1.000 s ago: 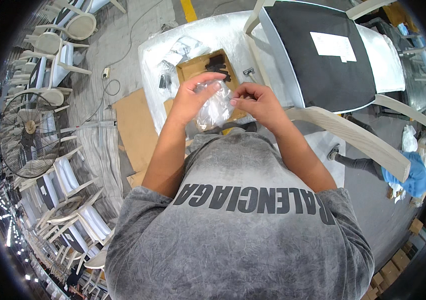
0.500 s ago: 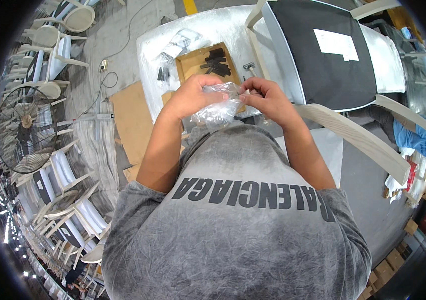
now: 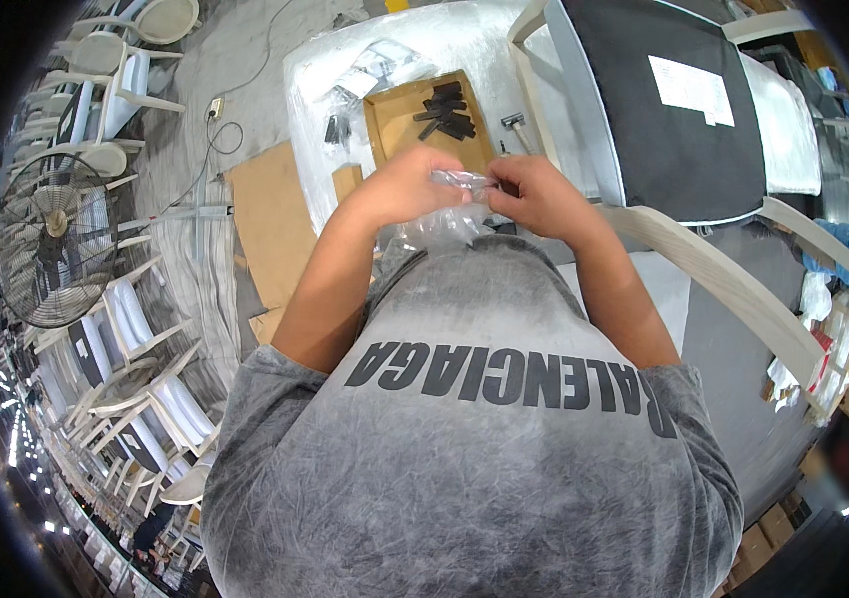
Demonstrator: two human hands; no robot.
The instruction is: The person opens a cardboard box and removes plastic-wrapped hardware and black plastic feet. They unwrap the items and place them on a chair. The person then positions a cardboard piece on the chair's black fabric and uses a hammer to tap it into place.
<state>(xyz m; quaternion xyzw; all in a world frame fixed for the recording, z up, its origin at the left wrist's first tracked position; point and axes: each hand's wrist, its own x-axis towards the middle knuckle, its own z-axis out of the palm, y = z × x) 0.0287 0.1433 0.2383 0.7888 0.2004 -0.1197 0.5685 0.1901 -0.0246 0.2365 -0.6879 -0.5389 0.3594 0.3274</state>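
Observation:
Close in front of my chest, both hands grip the gathered top of a clear plastic bag [image 3: 444, 231]. My left hand [image 3: 407, 186] is closed on its left side, the thumb pointing across to the right. My right hand [image 3: 536, 195] pinches the right side with bent fingers. The bag's lower part bulges below my hands; what it contains cannot be made out. Just beyond the hands lies a shallow cardboard tray [image 3: 392, 140] with several black strip-like pieces [image 3: 447, 112] piled in it.
A hammer [image 3: 516, 128] lies right of the tray on the plastic-covered table [image 3: 315, 70]. Clear packets [image 3: 377, 68] lie at the back. An upturned chair with a black underside [image 3: 669, 164] stands to the right. At left are a fan [image 3: 56, 239], a cable and rows of chairs.
My hands have drawn closer together on the bag's top, and the bag sits bunched lower between them. The whole view has shifted slightly.

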